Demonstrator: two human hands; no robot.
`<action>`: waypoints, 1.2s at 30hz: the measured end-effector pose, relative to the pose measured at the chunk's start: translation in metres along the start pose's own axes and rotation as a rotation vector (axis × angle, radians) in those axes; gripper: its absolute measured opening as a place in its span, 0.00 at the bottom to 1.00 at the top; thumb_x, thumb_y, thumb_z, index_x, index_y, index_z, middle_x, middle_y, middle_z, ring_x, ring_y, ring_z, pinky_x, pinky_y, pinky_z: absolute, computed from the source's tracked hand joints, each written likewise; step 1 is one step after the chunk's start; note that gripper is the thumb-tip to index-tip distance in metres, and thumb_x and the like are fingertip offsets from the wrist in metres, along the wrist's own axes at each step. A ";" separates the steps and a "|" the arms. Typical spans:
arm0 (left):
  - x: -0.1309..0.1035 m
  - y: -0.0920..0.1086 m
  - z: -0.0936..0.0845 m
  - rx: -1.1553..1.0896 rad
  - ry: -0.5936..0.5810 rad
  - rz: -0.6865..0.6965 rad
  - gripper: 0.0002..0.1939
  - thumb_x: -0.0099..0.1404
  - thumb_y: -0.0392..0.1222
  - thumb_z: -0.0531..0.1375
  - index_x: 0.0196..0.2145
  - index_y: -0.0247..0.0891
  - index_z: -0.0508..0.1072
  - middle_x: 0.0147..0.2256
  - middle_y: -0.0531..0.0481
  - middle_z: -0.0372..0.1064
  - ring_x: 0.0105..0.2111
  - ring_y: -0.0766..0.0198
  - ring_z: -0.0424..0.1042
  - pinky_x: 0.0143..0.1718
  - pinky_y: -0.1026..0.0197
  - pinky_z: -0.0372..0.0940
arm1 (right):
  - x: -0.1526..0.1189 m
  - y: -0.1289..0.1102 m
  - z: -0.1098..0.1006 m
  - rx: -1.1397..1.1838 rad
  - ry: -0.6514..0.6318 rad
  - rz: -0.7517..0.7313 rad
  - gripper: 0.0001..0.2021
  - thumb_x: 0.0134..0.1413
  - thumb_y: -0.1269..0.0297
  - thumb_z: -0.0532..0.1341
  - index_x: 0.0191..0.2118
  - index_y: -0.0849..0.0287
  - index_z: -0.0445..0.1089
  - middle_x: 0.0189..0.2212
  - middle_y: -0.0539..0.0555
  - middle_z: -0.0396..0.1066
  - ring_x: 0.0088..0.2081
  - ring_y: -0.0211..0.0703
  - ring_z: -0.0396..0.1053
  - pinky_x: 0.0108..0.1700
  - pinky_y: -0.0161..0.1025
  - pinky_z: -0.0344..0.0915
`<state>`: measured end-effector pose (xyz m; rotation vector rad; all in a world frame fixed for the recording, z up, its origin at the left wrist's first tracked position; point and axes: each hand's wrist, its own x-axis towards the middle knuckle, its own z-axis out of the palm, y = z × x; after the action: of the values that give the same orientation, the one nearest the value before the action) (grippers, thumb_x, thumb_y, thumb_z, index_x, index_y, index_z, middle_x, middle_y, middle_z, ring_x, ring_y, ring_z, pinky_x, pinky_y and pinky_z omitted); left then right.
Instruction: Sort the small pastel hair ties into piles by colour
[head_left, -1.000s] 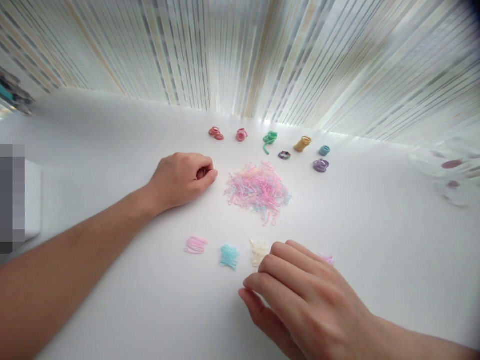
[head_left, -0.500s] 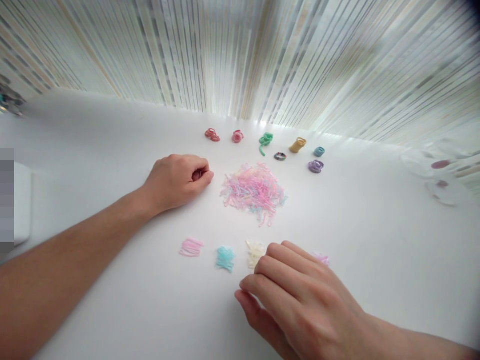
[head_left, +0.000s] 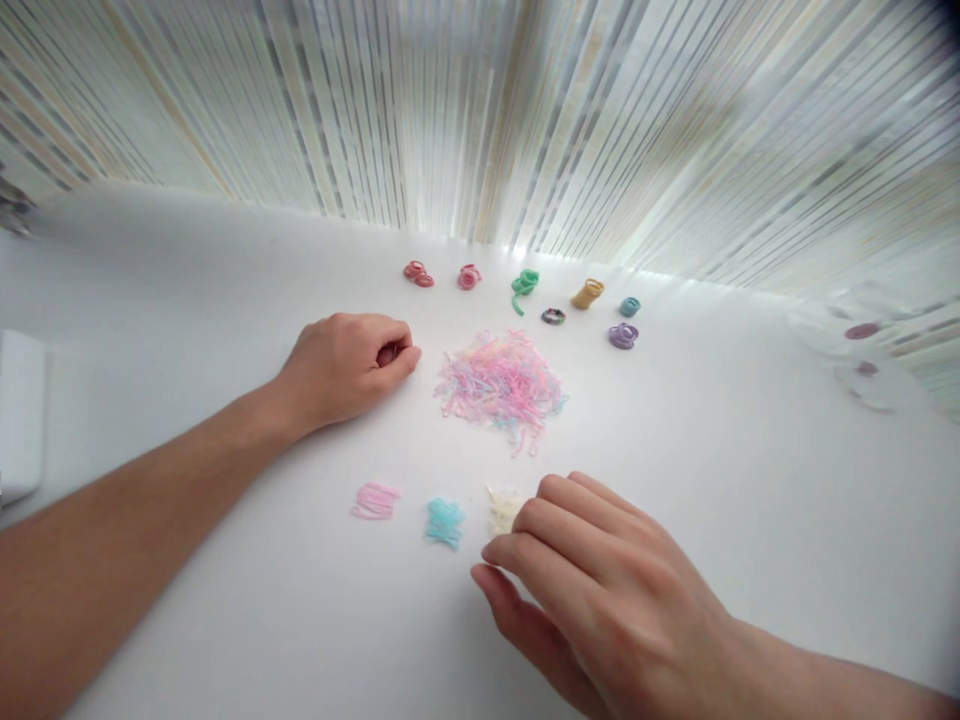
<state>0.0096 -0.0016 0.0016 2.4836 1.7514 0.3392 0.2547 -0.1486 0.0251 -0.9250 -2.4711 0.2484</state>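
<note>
My left hand [head_left: 341,370] rests on the white table, fingers curled and thumb tip against the index finger; whatever may be inside is hidden. Just right of it lies a loose heap of pastel rubber bands [head_left: 502,380], mostly pink. Nearer me are small sorted bunches: pink bands [head_left: 376,501], turquoise bands [head_left: 445,522] and cream bands [head_left: 501,510]. My right hand [head_left: 600,580] hovers at the cream bunch and covers part of it. Its fingers are bent, with thumb and index tips slightly apart and nothing visible between them.
Along the back stand a red coil [head_left: 418,273], a pink coil [head_left: 469,277], a green coil [head_left: 526,287], a yellow coil [head_left: 588,293], a blue coil [head_left: 629,307], a purple coil [head_left: 623,336] and a multicoloured ring [head_left: 553,316]. Behind hangs a striped curtain [head_left: 450,120].
The view has shifted slightly, moving the table things a little left. My right hand's thumb and index tips are a bit farther apart, and the hand now hides the lilac bunch. My left hand stays put.
</note>
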 end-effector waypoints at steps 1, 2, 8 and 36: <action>0.000 0.000 0.000 -0.001 0.000 -0.002 0.16 0.69 0.51 0.52 0.29 0.41 0.71 0.30 0.51 0.72 0.31 0.61 0.67 0.33 0.58 0.50 | 0.001 0.001 -0.001 -0.004 -0.002 0.010 0.14 0.68 0.74 0.60 0.29 0.62 0.75 0.24 0.53 0.68 0.27 0.43 0.61 0.29 0.43 0.57; 0.000 0.000 0.000 -0.002 -0.002 -0.003 0.16 0.69 0.51 0.53 0.29 0.41 0.71 0.30 0.51 0.72 0.31 0.61 0.67 0.32 0.58 0.50 | 0.001 0.002 -0.003 -0.010 -0.003 0.022 0.14 0.69 0.74 0.60 0.30 0.62 0.76 0.24 0.53 0.68 0.27 0.43 0.62 0.30 0.43 0.58; 0.000 0.001 -0.001 0.004 -0.016 -0.009 0.16 0.69 0.51 0.52 0.30 0.41 0.72 0.31 0.50 0.73 0.32 0.61 0.68 0.33 0.58 0.51 | 0.007 0.024 -0.015 -0.077 0.056 0.095 0.10 0.68 0.72 0.61 0.33 0.60 0.77 0.25 0.53 0.73 0.29 0.43 0.68 0.34 0.42 0.64; 0.000 0.000 -0.001 -0.005 -0.008 -0.010 0.15 0.68 0.51 0.52 0.29 0.41 0.71 0.30 0.50 0.72 0.31 0.60 0.68 0.33 0.57 0.52 | 0.012 0.062 0.001 -0.166 -0.015 0.248 0.09 0.62 0.73 0.64 0.31 0.60 0.79 0.26 0.52 0.76 0.30 0.43 0.72 0.36 0.41 0.66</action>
<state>0.0097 -0.0022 0.0022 2.4687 1.7572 0.3319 0.2820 -0.0936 0.0086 -1.3062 -2.4156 0.1342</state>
